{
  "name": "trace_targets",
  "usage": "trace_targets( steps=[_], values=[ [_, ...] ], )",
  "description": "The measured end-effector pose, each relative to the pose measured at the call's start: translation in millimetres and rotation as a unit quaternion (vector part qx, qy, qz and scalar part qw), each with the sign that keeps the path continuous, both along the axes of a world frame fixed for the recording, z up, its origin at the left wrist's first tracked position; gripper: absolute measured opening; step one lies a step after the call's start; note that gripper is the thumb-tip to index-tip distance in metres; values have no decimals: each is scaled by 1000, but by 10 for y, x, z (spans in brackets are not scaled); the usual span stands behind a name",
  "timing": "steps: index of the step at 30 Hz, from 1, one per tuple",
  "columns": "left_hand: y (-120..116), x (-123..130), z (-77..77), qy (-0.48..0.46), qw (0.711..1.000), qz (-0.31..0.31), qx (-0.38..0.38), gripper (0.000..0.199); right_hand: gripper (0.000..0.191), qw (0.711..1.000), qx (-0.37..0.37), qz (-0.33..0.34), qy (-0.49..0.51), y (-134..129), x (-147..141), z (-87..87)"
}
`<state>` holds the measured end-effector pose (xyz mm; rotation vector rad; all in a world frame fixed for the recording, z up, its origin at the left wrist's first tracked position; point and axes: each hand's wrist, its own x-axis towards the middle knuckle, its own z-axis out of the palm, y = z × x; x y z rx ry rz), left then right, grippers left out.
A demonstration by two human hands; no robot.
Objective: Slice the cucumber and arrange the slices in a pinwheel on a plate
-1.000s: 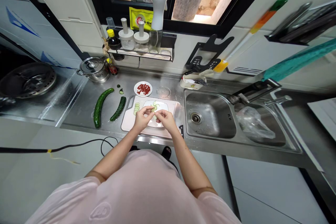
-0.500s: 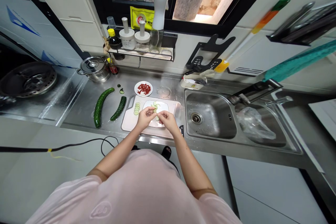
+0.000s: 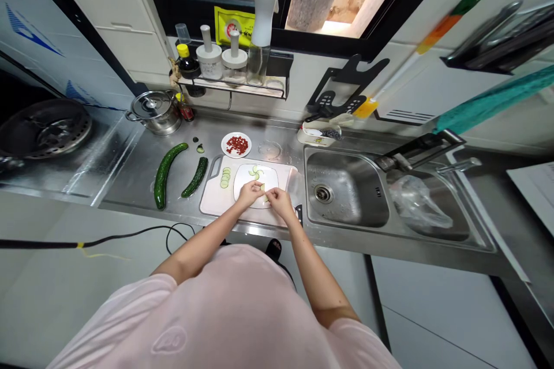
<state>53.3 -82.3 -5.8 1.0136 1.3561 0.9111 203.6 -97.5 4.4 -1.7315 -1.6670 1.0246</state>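
Over the white plate (image 3: 272, 174), my left hand (image 3: 250, 194) pinches a pale green cucumber slice (image 3: 262, 187) between thumb and fingers. My right hand (image 3: 279, 202) is closed at the fingertips on a cucumber slice just right of it; the fingers partly cover what they grip. More cucumber slices (image 3: 255, 172) lie fanned out on the far part of the plate. Beneath the plate is a pink cutting board (image 3: 212, 199), with a row of overlapping cucumber slices (image 3: 225, 177) on its left side.
Left of the board lie a cut cucumber (image 3: 195, 177) and a long whole cucumber (image 3: 167, 176). Behind stands a small plate of red pieces (image 3: 236, 145). A knife handle (image 3: 299, 214) shows at the board's right edge, beside the sink (image 3: 346, 190). A steel pot (image 3: 156, 112) stands far left.
Both hands have moved slightly right and toward my body over the plate. The fanned slices at the plate's far side are now uncovered.
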Motion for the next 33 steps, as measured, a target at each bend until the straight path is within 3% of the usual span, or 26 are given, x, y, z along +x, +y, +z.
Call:
trace_targets(
  steps=[5, 16, 21, 26, 33],
  values=[
    [145, 87, -67, 160, 986, -45, -16, 27, 19, 992, 23, 25, -120, 23, 13, -80],
    [131, 158, 133, 397, 901, -156, 73, 30, 26, 940, -43, 46, -336, -4, -161, 44],
    [85, 133, 166, 438, 874, -187, 94, 28, 27, 929, -55, 60, -362, -62, -178, 96],
    [96, 131, 144, 445, 868, -196, 98, 27, 29, 925, -27, 105, -365, -154, -139, 100],
    [127, 154, 125, 447, 867, -192, 107, 28, 35, 915, -39, 101, -390, -158, -140, 117]
  ],
)
